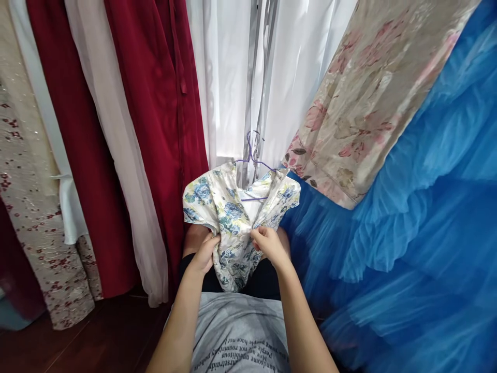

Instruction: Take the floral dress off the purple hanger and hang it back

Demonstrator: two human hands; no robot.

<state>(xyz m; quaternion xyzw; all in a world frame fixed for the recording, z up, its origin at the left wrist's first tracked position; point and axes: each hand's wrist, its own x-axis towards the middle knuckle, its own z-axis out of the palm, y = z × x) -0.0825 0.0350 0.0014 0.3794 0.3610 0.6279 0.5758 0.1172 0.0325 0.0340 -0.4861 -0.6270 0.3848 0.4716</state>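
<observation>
A short-sleeved white blouse (233, 217) with blue flowers hangs on a thin purple wire hanger (252, 155) in front of me, its lower part over my lap. My left hand (206, 252) grips the blouse's side below the sleeve, fingers partly hidden behind the cloth. At the base of the V-neck, my right hand (267, 241) pinches the front edge of the blouse between thumb and fingers. The hanger's hook stands up above the collar, against the white curtain.
Dark red dresses (151, 103) and a pale sheer one (112, 114) hang at left. Behind the blouse is a white curtain (227, 77). At right hang a beige floral garment (349, 119) and a wide blue tulle gown (435, 248). Dark floor (112, 331) shows lower left.
</observation>
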